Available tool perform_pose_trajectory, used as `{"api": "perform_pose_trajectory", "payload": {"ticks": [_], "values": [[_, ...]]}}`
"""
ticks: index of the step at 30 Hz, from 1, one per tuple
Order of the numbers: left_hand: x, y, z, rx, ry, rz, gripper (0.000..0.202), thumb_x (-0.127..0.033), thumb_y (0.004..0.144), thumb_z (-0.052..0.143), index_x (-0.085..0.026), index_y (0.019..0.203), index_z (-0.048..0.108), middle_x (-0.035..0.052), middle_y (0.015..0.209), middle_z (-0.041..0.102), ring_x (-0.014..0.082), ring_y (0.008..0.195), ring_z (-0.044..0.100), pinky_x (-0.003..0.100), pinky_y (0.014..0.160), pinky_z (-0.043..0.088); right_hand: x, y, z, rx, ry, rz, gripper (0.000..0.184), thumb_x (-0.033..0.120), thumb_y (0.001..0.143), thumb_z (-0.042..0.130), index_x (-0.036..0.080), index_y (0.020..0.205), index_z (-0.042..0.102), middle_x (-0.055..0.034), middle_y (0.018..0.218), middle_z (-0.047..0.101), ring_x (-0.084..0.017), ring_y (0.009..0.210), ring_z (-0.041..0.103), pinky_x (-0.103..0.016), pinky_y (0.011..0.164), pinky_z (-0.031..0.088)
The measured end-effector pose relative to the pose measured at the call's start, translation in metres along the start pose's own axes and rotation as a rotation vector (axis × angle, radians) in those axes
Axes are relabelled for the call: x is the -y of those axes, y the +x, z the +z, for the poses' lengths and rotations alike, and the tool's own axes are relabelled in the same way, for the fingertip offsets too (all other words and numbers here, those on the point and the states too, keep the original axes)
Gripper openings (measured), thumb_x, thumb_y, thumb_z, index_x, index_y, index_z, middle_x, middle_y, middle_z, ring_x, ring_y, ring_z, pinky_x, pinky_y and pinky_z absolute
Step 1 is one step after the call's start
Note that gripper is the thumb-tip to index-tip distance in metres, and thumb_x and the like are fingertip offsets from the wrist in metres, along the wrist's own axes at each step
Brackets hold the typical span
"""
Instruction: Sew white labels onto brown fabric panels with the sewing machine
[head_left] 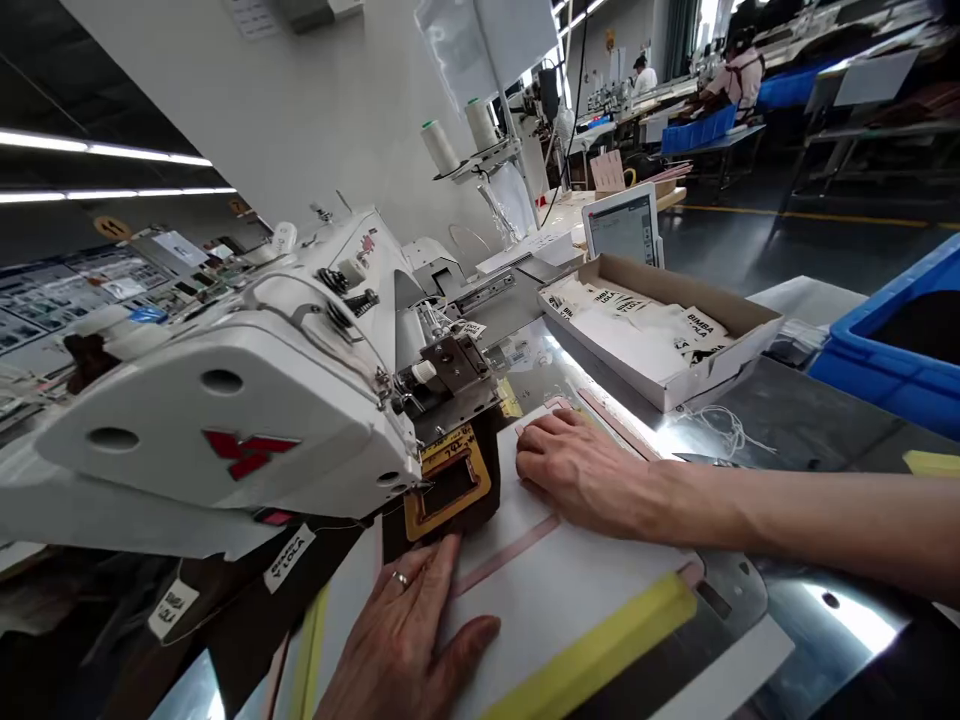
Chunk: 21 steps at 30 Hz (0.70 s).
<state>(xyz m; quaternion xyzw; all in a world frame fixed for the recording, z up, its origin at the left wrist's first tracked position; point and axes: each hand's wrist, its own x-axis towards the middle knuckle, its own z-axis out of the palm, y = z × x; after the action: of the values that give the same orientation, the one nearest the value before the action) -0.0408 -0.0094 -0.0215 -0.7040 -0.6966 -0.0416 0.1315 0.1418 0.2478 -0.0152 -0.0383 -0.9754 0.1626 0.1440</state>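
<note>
Both hands are apart in the head view, as we look down on a white sheet (570, 592) beside a sewing machine (292, 400). Our left hand (405, 630) lies with fingers extended and thumb spread, across the sheet's near left part; our right hand (581, 470) bears on the far part, fingers bent, though we cannot tell whether anything is pinched beneath them. The sheet carries a pink strip (506, 555) between the hands and a yellow strip (600, 650) along its near edge.

Just left of the sheet, near the machine's head, a yellow frame (478, 478) rests on dark material (447, 492), which shows through its opening. We see no label inside that opening, and so judge that this spot has not yet received one. Farther left, two printed labels (289, 557) lie against dark material with loose threads about them; we take these as work already run, although their stitching is too small to confirm. Beyond the right hand, an open box (604, 352) holds many more labels, which suggests to us that much of the batch remains.
</note>
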Motion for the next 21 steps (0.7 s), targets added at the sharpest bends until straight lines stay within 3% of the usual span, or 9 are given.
{"api": "perform_pose_trajectory", "payload": {"ticks": [3,7,13,17,21], "values": [[0.005,-0.005,-0.001,0.064,-0.023,-0.037,0.070,-0.058,0.104,0.058,-0.021,0.162,0.042,0.0117,0.133,0.072,0.0291,0.117,0.072,0.035,0.097,0.062,-0.006,-0.009,-0.021,-0.005,0.016,0.014,0.022,0.014,0.107,0.051,0.017,0.091,0.067,-0.0063,0.096,0.068,-0.021,0.088,0.058,-0.040,0.092,0.046],[0.006,-0.004,-0.005,0.117,-0.047,-0.072,0.067,-0.056,0.104,0.058,-0.022,0.161,0.045,0.0112,0.133,0.072,0.0291,0.118,0.072,0.036,0.097,0.063,-0.018,-0.046,-0.053,0.023,-0.003,0.037,0.015,0.013,0.101,0.061,0.019,0.088,0.066,-0.0049,0.090,0.067,-0.021,0.080,0.057,-0.038,0.079,0.045],[0.002,0.007,-0.013,0.134,-0.081,0.006,0.065,-0.054,0.105,0.059,-0.027,0.162,0.041,0.0106,0.147,0.064,0.0282,0.125,0.068,0.036,0.097,0.064,-0.034,-0.097,-0.053,0.038,-0.067,-0.025,0.006,0.021,0.096,0.071,0.026,0.100,0.072,-0.0073,0.106,0.073,-0.029,0.097,0.067,-0.047,0.087,0.051],[0.000,0.007,-0.013,0.122,-0.030,0.114,0.055,-0.051,0.108,0.057,-0.031,0.158,0.047,0.0086,0.160,0.053,0.0272,0.133,0.062,0.038,0.103,0.062,-0.012,-0.086,-0.049,-0.048,-0.091,-0.049,0.015,0.022,0.101,0.063,0.025,0.112,0.073,-0.0103,0.122,0.073,-0.033,0.113,0.068,-0.050,0.094,0.055],[-0.003,0.003,-0.012,0.079,0.020,0.151,0.053,-0.048,0.110,0.052,-0.027,0.159,0.047,0.0082,0.162,0.051,0.0259,0.141,0.057,0.039,0.112,0.056,0.025,-0.058,-0.035,-0.102,-0.042,-0.149,0.017,0.024,0.103,0.061,0.023,0.114,0.073,-0.0102,0.121,0.075,-0.029,0.113,0.070,-0.044,0.099,0.057]]}}
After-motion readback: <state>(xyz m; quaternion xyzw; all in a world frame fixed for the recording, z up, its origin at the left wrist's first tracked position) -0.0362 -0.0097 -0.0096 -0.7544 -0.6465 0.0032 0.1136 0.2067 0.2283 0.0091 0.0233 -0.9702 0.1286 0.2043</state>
